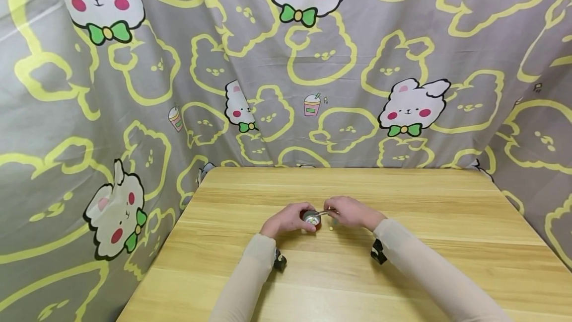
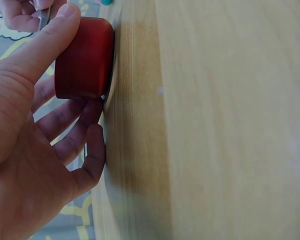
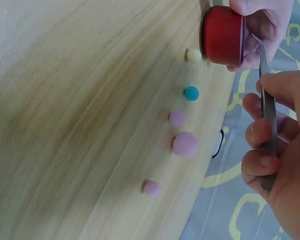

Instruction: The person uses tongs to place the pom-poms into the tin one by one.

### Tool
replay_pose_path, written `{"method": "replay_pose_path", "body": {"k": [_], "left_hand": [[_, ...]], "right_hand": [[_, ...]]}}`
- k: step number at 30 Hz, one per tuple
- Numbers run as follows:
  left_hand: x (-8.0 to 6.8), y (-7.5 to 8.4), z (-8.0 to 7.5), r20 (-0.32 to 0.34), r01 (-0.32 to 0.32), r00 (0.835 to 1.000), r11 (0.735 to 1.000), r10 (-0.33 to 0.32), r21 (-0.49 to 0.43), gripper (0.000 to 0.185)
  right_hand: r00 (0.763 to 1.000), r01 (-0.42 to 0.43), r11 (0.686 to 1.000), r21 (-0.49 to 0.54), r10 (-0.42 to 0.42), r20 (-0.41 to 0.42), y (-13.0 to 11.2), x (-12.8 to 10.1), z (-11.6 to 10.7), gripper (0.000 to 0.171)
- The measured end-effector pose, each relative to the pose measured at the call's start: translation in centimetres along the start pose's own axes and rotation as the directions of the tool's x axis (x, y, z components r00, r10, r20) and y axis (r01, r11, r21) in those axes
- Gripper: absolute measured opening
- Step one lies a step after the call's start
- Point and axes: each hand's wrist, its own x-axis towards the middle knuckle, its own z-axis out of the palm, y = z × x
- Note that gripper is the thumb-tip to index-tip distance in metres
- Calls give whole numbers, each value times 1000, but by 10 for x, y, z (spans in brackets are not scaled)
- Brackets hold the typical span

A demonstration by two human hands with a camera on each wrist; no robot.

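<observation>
My left hand (image 1: 290,217) grips a small round red tin (image 2: 85,57) by its side, thumb near the rim, while it stands on the table. Its inside looks silvery in the head view, with small pale things in it that are too small to tell. My right hand (image 1: 350,211) holds metal tweezers (image 3: 268,120), their tips at the tin's mouth; whether they pinch anything cannot be seen. Beside the tin, in the right wrist view, lie a pale yellow ball (image 3: 193,55), a teal ball (image 3: 191,93), a larger pink ball (image 3: 185,144) and two smaller pink balls (image 3: 177,118).
The wooden table (image 1: 402,272) reaches back to a grey patterned curtain (image 1: 348,63), which also hangs along both sides. A black wrist strap piece (image 1: 379,251) hangs below the right sleeve, and another (image 1: 279,260) by the left.
</observation>
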Motion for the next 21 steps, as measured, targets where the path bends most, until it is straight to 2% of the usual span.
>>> {"method": "replay_pose_path", "body": {"k": [15,21], "left_hand": [[-1,-1,1,2,-4,1000,1000,4,12,42],[-1,0,1,-5,4,1000,1000,-4,-10,43]], "right_hand": [[1000,-11,1000,-13,11,-25,5,-16,-11,7],[999,25,1000,-14,-25,-47,10,-23,-17,6]]}}
